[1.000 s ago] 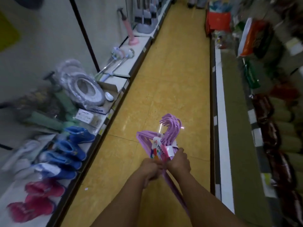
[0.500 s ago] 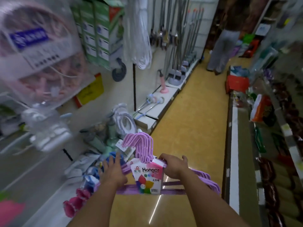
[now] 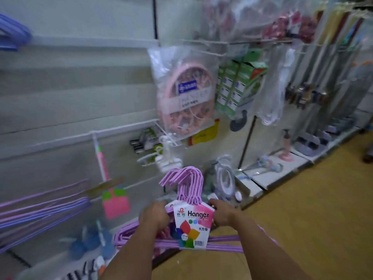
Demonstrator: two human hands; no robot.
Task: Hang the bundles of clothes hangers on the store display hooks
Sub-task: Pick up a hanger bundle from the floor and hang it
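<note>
I hold a bundle of purple clothes hangers upright in front of me, its hooks pointing up and a white and pink "Hanger" label facing me. My left hand grips the bundle's left shoulder and my right hand grips its right shoulder. More purple hangers hang on the wall at the lower left, and blue ones at the upper left. A white display rail with hooks crosses the wall above the bundle.
A bagged pink round drying rack hangs above the bundle, green boxes to its right. A pink and green brush hangs at the left. Mops line the right wall. Low shelves carry goods; the yellow floor lies at the right.
My view has swung up and left from the aisle floor toward the wall display. The bundle has turned upright with its label facing me, and my hands have shifted to its two shoulders.
</note>
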